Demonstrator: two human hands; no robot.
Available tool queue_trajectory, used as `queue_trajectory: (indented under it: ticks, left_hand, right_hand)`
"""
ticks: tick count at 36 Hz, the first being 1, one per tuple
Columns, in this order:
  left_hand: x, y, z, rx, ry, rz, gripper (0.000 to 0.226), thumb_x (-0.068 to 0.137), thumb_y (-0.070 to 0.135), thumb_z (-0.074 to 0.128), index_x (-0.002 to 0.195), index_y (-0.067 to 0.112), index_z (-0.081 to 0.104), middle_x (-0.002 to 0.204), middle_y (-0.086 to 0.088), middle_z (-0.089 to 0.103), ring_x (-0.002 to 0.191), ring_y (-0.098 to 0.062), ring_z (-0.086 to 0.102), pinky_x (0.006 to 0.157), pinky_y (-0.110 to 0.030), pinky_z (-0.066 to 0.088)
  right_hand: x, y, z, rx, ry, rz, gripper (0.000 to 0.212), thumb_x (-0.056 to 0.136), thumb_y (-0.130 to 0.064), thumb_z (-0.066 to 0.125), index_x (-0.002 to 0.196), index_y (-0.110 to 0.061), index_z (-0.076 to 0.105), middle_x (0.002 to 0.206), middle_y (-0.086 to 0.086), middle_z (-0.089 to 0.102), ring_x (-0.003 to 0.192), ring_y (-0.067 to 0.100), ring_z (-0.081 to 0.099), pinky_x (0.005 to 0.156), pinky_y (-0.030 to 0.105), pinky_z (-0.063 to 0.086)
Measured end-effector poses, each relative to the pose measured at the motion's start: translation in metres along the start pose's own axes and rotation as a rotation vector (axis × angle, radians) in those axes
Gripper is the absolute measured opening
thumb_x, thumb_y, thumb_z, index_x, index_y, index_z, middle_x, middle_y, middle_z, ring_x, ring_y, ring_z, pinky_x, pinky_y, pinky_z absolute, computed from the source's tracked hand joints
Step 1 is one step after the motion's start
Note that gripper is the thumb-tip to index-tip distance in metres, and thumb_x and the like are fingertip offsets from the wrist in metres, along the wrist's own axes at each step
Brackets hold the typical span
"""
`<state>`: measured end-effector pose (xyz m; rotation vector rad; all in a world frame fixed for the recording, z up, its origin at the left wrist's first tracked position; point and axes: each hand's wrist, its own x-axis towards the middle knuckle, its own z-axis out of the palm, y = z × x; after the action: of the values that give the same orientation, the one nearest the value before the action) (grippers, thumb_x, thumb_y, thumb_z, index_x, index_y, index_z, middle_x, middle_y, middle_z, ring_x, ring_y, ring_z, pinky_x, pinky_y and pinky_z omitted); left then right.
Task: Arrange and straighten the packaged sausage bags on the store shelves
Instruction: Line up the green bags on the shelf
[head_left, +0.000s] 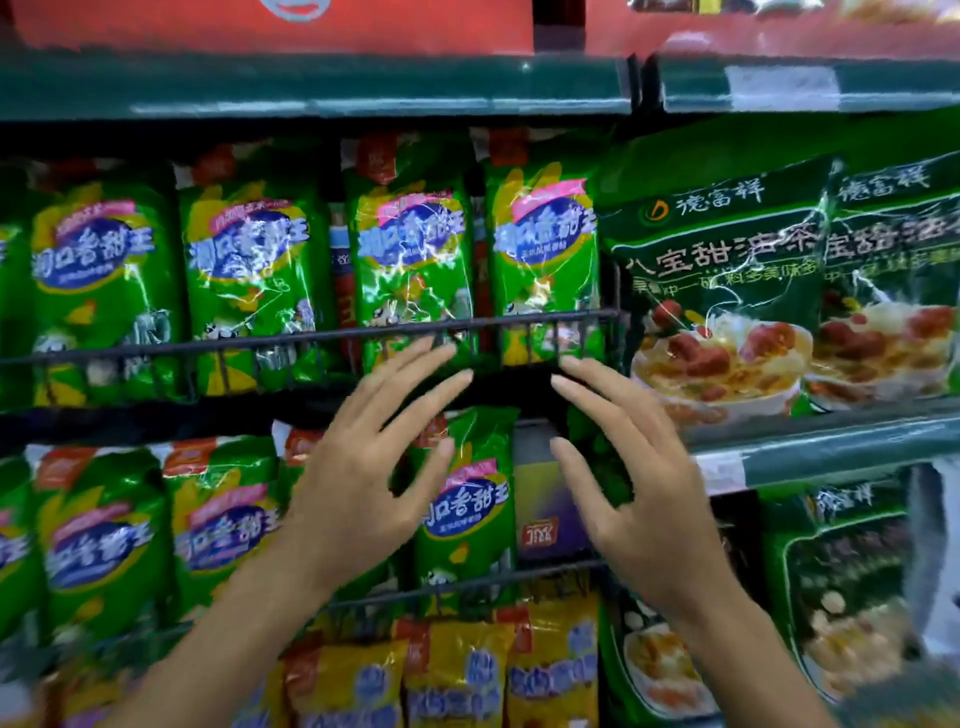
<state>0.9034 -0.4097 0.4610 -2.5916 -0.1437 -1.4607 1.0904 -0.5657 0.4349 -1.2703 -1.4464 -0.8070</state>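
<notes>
Sausage bag (470, 512) between spread fingers (415, 364)

Even overhead light, white glare streaks on glossy packaging, blur and wide-angle warping at edges.

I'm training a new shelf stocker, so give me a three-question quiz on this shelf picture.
1. True or false: the left hand grips a green bag.
2. What colour are the bags on the lowest rack? A) yellow B) blue C) white
3. Fill in: both hands are raised with fingers ____.

Key
1. False: it holds nothing, and neither does the right hand.
2. A
3. spread
</notes>
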Motion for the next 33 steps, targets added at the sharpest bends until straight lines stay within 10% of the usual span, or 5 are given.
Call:
queue_trajectory:
  ticks: [14,22,29,33]
  left_hand:
    - [-0.12,0.017,0.034,-0.305,-0.227,-0.636,0.068,0.094,0.065,0.046,0.153,0.067,0.012,0.154,0.053,0.008,0.143,0.027,0.006,0.111,-0.015,0.014]
    - [-0.123,0.021,0.04,-0.527,-0.219,-0.81,0.069,0.09,0.072,0.046,0.149,0.073,0.01,0.156,0.046,0.02,0.141,0.017,0.029,0.115,-0.042,0.044]
    - [-0.121,0.025,0.05,-0.503,-0.213,-0.855,0.066,0.09,0.073,0.041,0.142,0.081,0.0,0.157,0.047,0.014,0.142,0.019,0.025,0.113,-0.019,0.026]
    - [-0.116,0.019,0.051,-0.453,-0.243,-0.884,0.066,0.088,0.075,0.042,0.14,0.082,0.002,0.156,0.043,0.026,0.136,0.021,0.033,0.115,-0.036,0.042]
  right_hand:
    - [-0.093,-0.019,0.077,0.205,-0.114,0.524,0.048,0.101,-0.032,0.064,0.147,-0.032,0.05,0.143,-0.023,0.053,0.137,0.0,0.048,0.109,0.017,0.042]
    - [-0.103,-0.014,0.097,0.155,-0.074,0.697,0.05,0.1,-0.031,0.066,0.147,-0.033,0.05,0.142,-0.021,0.056,0.135,0.002,0.05,0.108,0.019,0.043]
    - [-0.093,0.004,0.093,0.102,-0.24,0.778,0.041,0.099,-0.04,0.064,0.138,-0.03,0.061,0.133,-0.005,0.065,0.128,0.018,0.058,0.103,0.048,0.051]
    - [-0.087,0.012,0.093,0.068,-0.386,0.775,0.041,0.097,-0.052,0.058,0.133,-0.033,0.065,0.125,-0.01,0.068,0.121,0.016,0.062,0.097,0.045,0.053]
